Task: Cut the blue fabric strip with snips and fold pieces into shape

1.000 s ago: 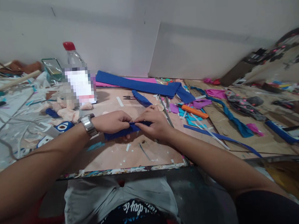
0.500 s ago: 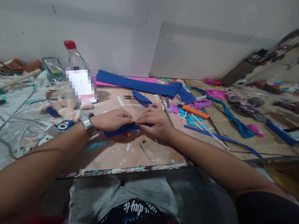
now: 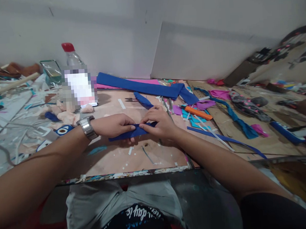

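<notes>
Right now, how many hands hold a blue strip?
2: the left hand on the left part of the blue strip, and the right hand close beside it toward the other end. None seems hidden.

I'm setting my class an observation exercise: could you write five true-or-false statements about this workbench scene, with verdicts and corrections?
1. The left hand and right hand both hold one blue piece. True.
2. The metal watch is worn on the right arm. False: it is on the left arm.
3. The clear bottle has a red cap. True.
4. The orange tool lies to the left of both hands. False: it lies to their right.
5. A wider blue band lies beyond the hands. True.
</notes>
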Motion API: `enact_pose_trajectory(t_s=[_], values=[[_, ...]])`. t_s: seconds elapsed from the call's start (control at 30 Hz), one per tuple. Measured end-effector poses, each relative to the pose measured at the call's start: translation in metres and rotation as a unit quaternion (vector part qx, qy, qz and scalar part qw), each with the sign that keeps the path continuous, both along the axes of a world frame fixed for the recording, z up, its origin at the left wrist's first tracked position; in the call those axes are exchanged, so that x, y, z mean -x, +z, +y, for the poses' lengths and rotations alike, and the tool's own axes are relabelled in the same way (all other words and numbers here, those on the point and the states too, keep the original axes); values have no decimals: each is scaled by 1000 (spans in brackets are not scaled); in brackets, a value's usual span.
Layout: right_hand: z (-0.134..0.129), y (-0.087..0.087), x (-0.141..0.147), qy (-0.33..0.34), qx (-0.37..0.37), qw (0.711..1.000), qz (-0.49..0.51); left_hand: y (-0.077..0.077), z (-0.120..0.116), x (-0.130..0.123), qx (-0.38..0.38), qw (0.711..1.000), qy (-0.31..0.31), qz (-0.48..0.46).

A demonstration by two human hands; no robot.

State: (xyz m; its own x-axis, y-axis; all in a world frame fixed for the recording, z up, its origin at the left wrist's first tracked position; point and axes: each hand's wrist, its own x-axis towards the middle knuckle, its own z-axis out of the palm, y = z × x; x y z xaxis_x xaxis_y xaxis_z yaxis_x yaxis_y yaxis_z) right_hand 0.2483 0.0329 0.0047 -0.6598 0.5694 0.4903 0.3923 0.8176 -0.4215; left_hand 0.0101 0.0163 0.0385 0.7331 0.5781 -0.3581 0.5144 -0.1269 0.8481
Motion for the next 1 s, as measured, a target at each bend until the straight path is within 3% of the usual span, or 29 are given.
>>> enact_pose_trajectory(t_s=[0.57,0.87,1.0], values=[[23,-1,-13,-8,32,999,41,3,5,6,135,989,-17,-52],[23,-3,-13,-9,23,999,43,0,6,5,93,996,-11,-3],[22,-5,-11,-13,8,999,32,-2,5,5,84,996,24,-22]])
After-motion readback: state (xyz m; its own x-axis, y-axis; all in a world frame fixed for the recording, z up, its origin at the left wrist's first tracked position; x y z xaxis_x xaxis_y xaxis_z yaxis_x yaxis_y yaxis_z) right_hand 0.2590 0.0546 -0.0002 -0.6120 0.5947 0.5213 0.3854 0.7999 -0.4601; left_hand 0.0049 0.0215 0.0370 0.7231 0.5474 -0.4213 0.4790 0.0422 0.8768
